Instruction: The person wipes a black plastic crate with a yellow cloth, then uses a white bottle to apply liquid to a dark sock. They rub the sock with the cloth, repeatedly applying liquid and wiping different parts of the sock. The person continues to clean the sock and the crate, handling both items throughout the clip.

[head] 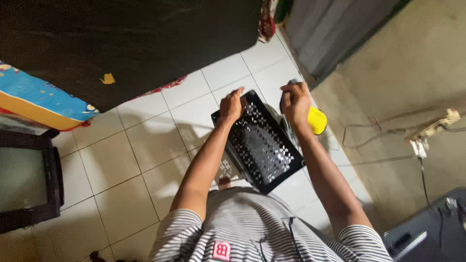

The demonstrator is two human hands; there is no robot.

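Item: 1 black perforated plastic crate, rectangular, its walls pierced with diamond-shaped holes, held tilted above the white tiled floor in front of a person in a grey-and-white striped shirt. Left hand: closed over the far upper rim of the crate, fingers wrapped round the edge, bearing its weight. Right hand: curled into a near fist just beside the crate's right corner, clenched on a small grey object whose kind cannot be told; whether it touches the crate cannot be told either. Adjacent: 1 yellow rounded plastic piece just beyond the right wrist, near the wall; 1 dark mattress or cover with a blue-and-orange patterned cushion to the left; white power strip with trailing cables on the beige surface to the right. Handling note, as judged: keep the left grip firm on the rim, the crate steady and angled, so the right hand can work at its corner without the crate swinging.
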